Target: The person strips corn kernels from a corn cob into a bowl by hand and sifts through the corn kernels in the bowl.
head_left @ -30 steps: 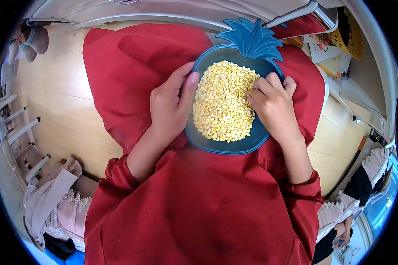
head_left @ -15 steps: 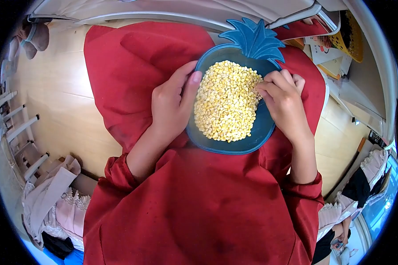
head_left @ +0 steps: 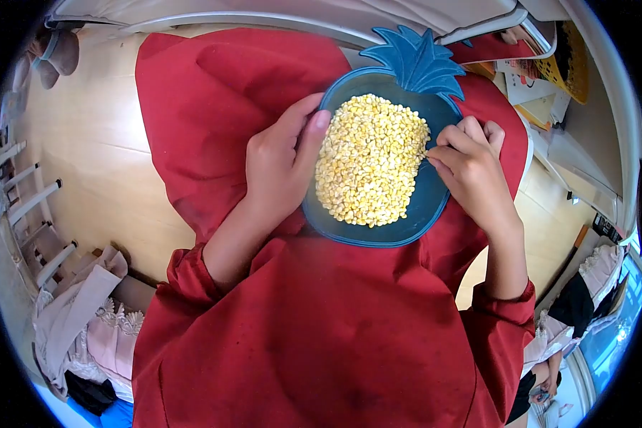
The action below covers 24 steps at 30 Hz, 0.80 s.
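A dark teal pineapple-shaped tray (head_left: 378, 239) rests on my lap, its leafy end pointing away from me. Yellow corn kernels (head_left: 371, 164) are heaped in its middle. My left hand (head_left: 282, 153) grips the tray's left rim, thumb over the edge and fingers partly hidden behind it. At the right side of the heap, my right hand (head_left: 471, 164) is closed in a pinch, with what looks like a single kernel at the fingertips. Its other fingers are curled.
A red apron (head_left: 299, 321) covers my lap. Ahead stands a white furniture edge (head_left: 264, 18). A yellow basket (head_left: 567, 64) and papers sit on a shelf at right. Racks (head_left: 36, 207) and draped clothes (head_left: 85, 314) are at left. Another person's hand (head_left: 546, 389) shows at lower right.
My right hand has shifted slightly right, from over the kernels to the heap's right edge, still pinched. The tray has tilted or shifted a little; my left hand keeps its grip.
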Available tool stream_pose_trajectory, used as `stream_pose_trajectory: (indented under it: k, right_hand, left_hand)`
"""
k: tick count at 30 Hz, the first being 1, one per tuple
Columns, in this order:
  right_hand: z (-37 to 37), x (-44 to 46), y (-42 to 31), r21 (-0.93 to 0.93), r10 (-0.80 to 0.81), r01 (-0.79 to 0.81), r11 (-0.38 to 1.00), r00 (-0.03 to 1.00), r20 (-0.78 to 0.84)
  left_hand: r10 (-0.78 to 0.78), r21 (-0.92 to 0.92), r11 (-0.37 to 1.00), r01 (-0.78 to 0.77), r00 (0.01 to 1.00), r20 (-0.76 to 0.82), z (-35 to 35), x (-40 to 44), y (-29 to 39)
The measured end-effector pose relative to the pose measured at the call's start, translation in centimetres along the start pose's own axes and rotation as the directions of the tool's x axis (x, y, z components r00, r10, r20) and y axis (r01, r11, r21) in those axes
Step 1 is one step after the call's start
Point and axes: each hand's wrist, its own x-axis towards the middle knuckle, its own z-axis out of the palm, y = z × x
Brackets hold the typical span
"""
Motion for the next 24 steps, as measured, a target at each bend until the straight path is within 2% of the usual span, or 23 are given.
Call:
stream_pose_trajectory:
  k: [4, 7, 14, 24]
  right_hand:
    - [0.1, 0.1, -0.2, -0.043, 0.005, -0.005, 0.999, 1.000, 0.011]
    - [0.1, 0.0, -0.3, -0.074, 0.005, -0.003, 0.997, 1.000, 0.025]
    - [-0.3, -0.3, -1.4, -0.136, 0.047, -0.037, 0.990, 0.996, 0.078]
    - [0.7, -0.2, -2.2, -0.207, 0.137, -0.125, 0.970, 0.989, 0.049]
  left_hand:
    - [-0.008, 0.008, 1.000, 0.008, 1.000, 0.003, 0.0, 0.0, -0.1]
    - [0.083, -0.023, 0.996, -0.085, 0.993, -0.086, 0.7, 0.1, -0.7]
    - [0.083, 0.008, 0.997, -0.083, 0.993, -0.087, 0.5, 0.1, -0.4]
    - [0.093, 0.010, 0.996, -0.093, 0.991, -0.091, 0.6, 0.1, -0.5]
